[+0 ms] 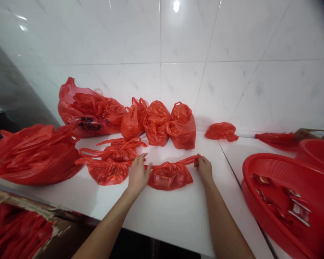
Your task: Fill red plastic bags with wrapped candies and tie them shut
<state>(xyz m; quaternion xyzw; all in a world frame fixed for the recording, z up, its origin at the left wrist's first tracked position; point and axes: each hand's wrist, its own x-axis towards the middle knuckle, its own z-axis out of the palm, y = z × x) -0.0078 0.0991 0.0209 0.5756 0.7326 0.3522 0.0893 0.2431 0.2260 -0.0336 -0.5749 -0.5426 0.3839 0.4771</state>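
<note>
A small red plastic bag [169,177] with packets showing through its thin film lies on the white table in front of me. My right hand [204,168] pinches the end of its right handle, which is stretched out to the side. At the bag's left end, my left hand [139,172] has its thumb and fingers apart, beside the left handle; part of that handle is hidden by the hand. Just left of this hand lies another filled red bag [108,172]. Behind it is a further red bag [121,149] with loose handles.
Several stuffed red bags [156,124] stand along the tiled wall. A large red bag [35,154] sits at the left, above a cardboard box [62,230] of red plastic. At right, a red basket [248,169] holds several packets. A crumpled red bag [221,131] lies near the wall.
</note>
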